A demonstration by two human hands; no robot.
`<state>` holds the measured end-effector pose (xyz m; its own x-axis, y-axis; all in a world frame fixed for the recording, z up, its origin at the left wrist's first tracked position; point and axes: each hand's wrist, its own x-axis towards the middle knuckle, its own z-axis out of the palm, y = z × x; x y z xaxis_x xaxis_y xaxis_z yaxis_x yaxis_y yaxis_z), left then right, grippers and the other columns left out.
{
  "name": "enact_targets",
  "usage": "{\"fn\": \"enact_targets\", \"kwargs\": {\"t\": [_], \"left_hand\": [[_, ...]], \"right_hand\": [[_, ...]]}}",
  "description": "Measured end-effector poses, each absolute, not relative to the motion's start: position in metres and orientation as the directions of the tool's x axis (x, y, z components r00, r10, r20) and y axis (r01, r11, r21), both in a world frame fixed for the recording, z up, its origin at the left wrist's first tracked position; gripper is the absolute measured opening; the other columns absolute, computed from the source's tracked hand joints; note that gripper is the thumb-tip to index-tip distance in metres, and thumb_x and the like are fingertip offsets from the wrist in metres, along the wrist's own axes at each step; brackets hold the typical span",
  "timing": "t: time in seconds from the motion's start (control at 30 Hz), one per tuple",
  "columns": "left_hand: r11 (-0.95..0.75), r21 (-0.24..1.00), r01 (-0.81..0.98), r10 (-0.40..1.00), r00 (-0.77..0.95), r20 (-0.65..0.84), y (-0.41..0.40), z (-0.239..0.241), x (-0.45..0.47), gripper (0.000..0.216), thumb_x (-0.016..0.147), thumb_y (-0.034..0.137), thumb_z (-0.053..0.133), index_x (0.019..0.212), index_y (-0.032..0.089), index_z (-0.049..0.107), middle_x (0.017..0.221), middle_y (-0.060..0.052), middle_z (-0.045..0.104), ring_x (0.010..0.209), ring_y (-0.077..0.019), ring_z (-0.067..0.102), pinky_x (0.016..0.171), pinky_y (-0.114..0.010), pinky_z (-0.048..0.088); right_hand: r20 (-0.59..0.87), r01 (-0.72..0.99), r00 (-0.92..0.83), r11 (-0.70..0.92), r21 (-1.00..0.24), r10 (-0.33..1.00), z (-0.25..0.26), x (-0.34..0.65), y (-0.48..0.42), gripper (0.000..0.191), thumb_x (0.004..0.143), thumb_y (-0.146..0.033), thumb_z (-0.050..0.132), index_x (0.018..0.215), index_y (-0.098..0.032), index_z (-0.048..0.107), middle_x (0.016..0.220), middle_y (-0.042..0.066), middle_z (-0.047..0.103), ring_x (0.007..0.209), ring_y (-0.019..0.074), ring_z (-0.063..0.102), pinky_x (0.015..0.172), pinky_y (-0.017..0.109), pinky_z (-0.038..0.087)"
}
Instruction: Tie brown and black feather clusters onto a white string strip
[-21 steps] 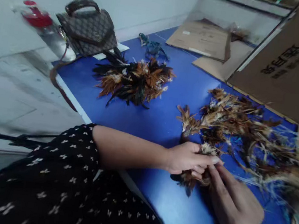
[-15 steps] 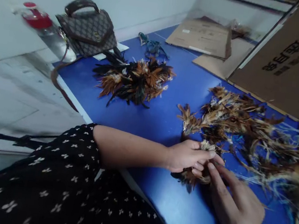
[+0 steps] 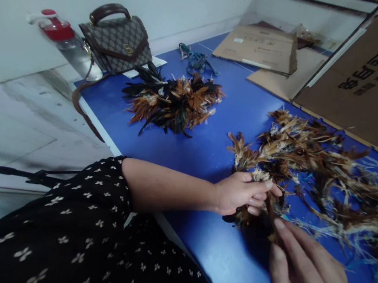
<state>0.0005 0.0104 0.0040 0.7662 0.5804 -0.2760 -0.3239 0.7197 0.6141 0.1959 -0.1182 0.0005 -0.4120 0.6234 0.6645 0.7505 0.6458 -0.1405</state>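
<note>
Right fingers [image 3: 295, 251] have drawn back, pinching a brown strand [image 3: 271, 213], while left fingers [image 3: 257, 202] clasp a feather bundle [image 3: 244, 217].

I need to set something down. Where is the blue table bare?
The table is bare between the black-orange feathers and the brown pile, and between those feathers and the left forearm. Crowded: beneath the brown pile and around the bag.
</note>
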Motion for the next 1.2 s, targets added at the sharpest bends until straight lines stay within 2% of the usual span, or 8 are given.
{"fn": "enact_targets", "kwargs": {"t": [0.1,0.2,0.33,0.53,0.63,0.8,0.97,1.2], "left_hand": [[0.690,0.641,-0.338,0.586,0.780,-0.219,0.010,0.000,0.002,0.025,0.108,0.039,0.069,0.098,0.016,0.070,0.067,0.009,0.036,0.056,-0.0077,0.028,0.052,-0.020,0.031],[0.670,0.662,-0.334,0.564,0.810,-0.162,0.007,-0.003,0.001,0.029,0.107,0.042,0.070,0.097,0.016,0.069,0.066,0.010,0.035,0.056,-0.0074,0.027,0.052,-0.020,0.031],[0.674,0.669,-0.314,0.523,0.842,-0.132,0.004,-0.002,0.000,0.032,0.104,0.047,0.074,0.098,0.015,0.069,0.067,0.010,0.034,0.057,-0.0070,0.027,0.054,-0.019,0.032],[0.678,0.660,-0.323,0.535,0.833,-0.143,0.004,-0.002,0.000,0.038,0.101,0.053,0.078,0.105,0.017,0.069,0.068,0.011,0.034,0.057,-0.0063,0.027,0.053,-0.019,0.031],[0.691,0.652,-0.312,0.538,0.824,-0.176,0.004,0.000,0.000,0.045,0.089,0.052,0.092,0.096,0.018,0.064,0.067,0.011,0.035,0.057,-0.0054,0.026,0.053,-0.020,0.030],[0.669,0.677,-0.306,0.555,0.812,-0.181,0.002,0.006,-0.002,0.053,0.078,0.052,0.100,0.088,0.020,0.058,0.063,0.013,0.033,0.055,-0.0044,0.026,0.052,-0.021,0.026],[0.625,0.726,-0.285,0.558,0.814,-0.160,0.001,0.007,-0.003,0.046,0.087,0.054,0.093,0.100,0.017,0.069,0.061,0.013,0.036,0.053,-0.0051,0.025,0.051,-0.024,0.022],[0.597,0.754,-0.274,0.556,0.819,-0.143,0.001,-0.001,-0.005,0.034,0.103,0.050,0.076,0.102,0.016,0.071,0.063,0.012,0.032,0.054,-0.0059,0.025,0.052,-0.023,0.023]], "right_hand": [[0.663,0.732,-0.131,0.522,-0.437,0.737,-0.002,0.192,-0.120,0.060,0.100,-0.016,0.072,0.158,-0.028,0.070,0.131,0.014,0.082,0.102,0.0274,0.081,0.082,0.042,0.067],[0.494,0.678,0.117,0.295,-0.674,0.861,-0.005,0.186,-0.118,0.037,0.106,-0.028,0.068,0.142,-0.028,0.079,0.116,0.010,0.084,0.095,0.0239,0.080,0.086,0.041,0.066],[0.344,0.644,0.214,0.133,-0.753,0.914,-0.013,0.177,-0.113,0.027,0.100,-0.047,0.081,0.117,-0.027,0.086,0.111,0.008,0.085,0.092,0.0221,0.081,0.088,0.036,0.068],[0.056,0.382,0.433,-0.127,-0.915,0.899,-0.011,0.172,-0.115,0.040,0.092,-0.062,0.085,0.106,-0.024,0.085,0.067,0.000,0.072,0.052,0.0155,0.063,0.048,0.027,0.055],[-0.017,0.286,0.478,-0.174,-0.942,0.878,-0.006,0.171,-0.115,0.044,0.089,-0.065,0.087,0.104,-0.024,0.085,0.066,0.000,0.071,0.052,0.0162,0.064,0.047,0.027,0.055],[0.056,0.362,0.434,-0.117,-0.925,0.899,-0.005,0.169,-0.111,0.044,0.090,-0.065,0.086,0.101,-0.022,0.085,0.076,0.004,0.078,0.051,0.0130,0.062,0.047,0.024,0.054],[0.077,0.371,0.337,-0.057,-0.927,0.939,-0.006,0.167,-0.107,0.036,0.093,-0.058,0.085,0.098,-0.022,0.084,0.066,0.001,0.073,0.050,0.0130,0.061,0.045,0.022,0.051],[0.043,0.323,0.387,-0.092,-0.942,0.921,-0.004,0.163,-0.106,0.040,0.094,-0.061,0.084,0.094,-0.022,0.083,0.068,0.002,0.072,0.051,0.0119,0.058,0.044,0.022,0.047]]}}
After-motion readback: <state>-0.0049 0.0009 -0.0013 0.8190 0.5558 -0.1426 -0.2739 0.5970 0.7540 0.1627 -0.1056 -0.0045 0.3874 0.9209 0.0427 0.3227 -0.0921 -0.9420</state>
